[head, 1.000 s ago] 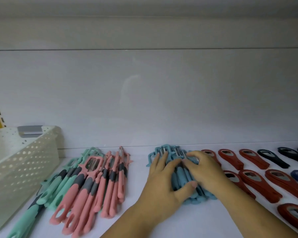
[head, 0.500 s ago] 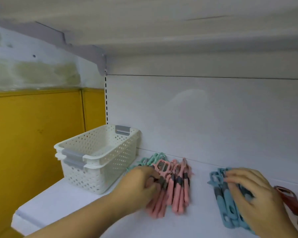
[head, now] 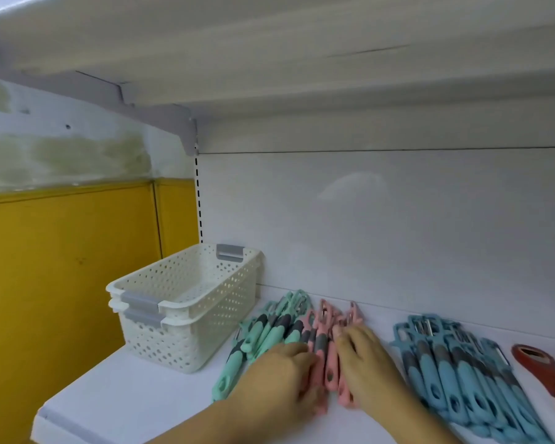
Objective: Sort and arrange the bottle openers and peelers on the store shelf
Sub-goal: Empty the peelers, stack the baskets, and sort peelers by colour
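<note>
A person's two hands close in on a bunch of pink peelers (head: 330, 346) lying on a white store shelf (head: 125, 395). The right hand (head: 370, 366) lies against the bunch's right side, fingers straight and held together. The left hand (head: 279, 378) meets the bunch from the left, over the handles. Blur hides its fingertips, so it cannot be told whether they curl round the handles or only press them.

The pink peelers lie side by side with their heads toward the shelf's white back panel (head: 398, 235). Touching them on the left is a looser heap of mint-green peelers (head: 266, 334), some splayed toward the shelf's front. To the right, apart from the hands, blue peelers (head: 455, 373) lie in a slanting row (grey grips, metal blades at the far end). Red bottle openers (head: 545, 370) sit beyond them at the frame's right edge.

Two white perforated baskets (head: 186, 302), nested and grey-handled, stand at the shelf's left end beside a yellow wall panel (head: 61, 267).
</note>
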